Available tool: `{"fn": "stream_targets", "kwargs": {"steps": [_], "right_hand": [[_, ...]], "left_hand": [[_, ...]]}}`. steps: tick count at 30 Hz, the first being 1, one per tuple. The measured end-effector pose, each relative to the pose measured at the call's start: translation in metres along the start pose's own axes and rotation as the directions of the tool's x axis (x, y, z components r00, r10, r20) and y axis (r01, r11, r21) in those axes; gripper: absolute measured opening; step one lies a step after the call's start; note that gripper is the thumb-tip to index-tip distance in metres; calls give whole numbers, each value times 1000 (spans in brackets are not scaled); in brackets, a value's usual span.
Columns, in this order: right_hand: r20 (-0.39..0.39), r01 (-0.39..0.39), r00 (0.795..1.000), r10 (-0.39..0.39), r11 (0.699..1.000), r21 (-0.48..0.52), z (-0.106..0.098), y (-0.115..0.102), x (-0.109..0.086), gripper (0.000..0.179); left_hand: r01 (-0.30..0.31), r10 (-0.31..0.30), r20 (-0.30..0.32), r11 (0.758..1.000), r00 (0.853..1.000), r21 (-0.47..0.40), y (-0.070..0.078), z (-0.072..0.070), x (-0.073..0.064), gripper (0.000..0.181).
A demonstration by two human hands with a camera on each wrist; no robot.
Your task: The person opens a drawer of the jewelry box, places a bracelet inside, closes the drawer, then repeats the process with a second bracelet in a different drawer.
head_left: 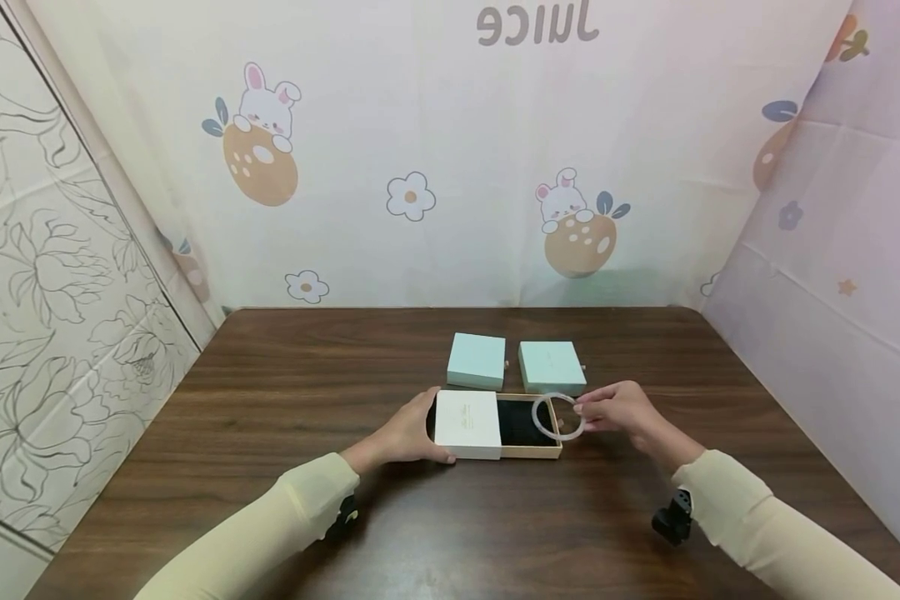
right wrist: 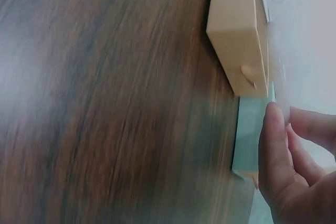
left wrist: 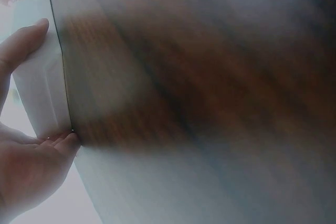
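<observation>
A white sliding gift box (head_left: 468,425) lies on the table, its tan drawer (head_left: 531,452) pulled out to the right and showing a black lining. My left hand (head_left: 408,432) grips the sleeve's left end, thumb along the near side; the left wrist view shows this thumb (left wrist: 29,40) on the white wall. Between thumb and fingers, my right hand (head_left: 621,412) pinches a pale translucent bangle (head_left: 537,417) by its right edge. The bangle is tilted over the drawer's right end. In the right wrist view, the drawer's end carries a small ribbon tab (right wrist: 248,76).
Two mint-green boxes stand just behind the white one: one box (head_left: 477,360) at left, another box (head_left: 552,367) at right. The brown wooden table (head_left: 307,358) meets a printed curtain (head_left: 457,250) at the back.
</observation>
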State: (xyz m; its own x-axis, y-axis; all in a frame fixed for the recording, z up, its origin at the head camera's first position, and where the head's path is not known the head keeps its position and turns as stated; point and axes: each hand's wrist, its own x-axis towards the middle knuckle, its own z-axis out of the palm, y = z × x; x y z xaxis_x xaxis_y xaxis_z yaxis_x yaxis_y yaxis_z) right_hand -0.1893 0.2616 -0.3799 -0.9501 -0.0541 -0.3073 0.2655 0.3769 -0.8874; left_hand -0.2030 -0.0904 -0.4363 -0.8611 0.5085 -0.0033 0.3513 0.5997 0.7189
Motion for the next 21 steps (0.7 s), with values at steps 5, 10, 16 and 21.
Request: {"fn": "stream_targets", "kwargs": {"steps": [5,10,16,21], "right_hand": [[-4,2,1000,-3,999,-39,12,-4,2,27],[-6,21,1000,-21,997,-72,22,-9,5,26],[-26,25,999,-29,987,-156,33,-15,10,22],[-30,68,997,-76,975,-210,40,-19,13,16]], "left_hand": [[-5,5,-3,1000,1000,-5,0,0,0,109],[-3,3,-5,1000,1000,-9,1,-1,-1,109],[4,-4,-4,1000,1000,-8,1,-1,-1,110],[3,-3,-4,1000,1000,-8,1,-1,-1,110]]}}
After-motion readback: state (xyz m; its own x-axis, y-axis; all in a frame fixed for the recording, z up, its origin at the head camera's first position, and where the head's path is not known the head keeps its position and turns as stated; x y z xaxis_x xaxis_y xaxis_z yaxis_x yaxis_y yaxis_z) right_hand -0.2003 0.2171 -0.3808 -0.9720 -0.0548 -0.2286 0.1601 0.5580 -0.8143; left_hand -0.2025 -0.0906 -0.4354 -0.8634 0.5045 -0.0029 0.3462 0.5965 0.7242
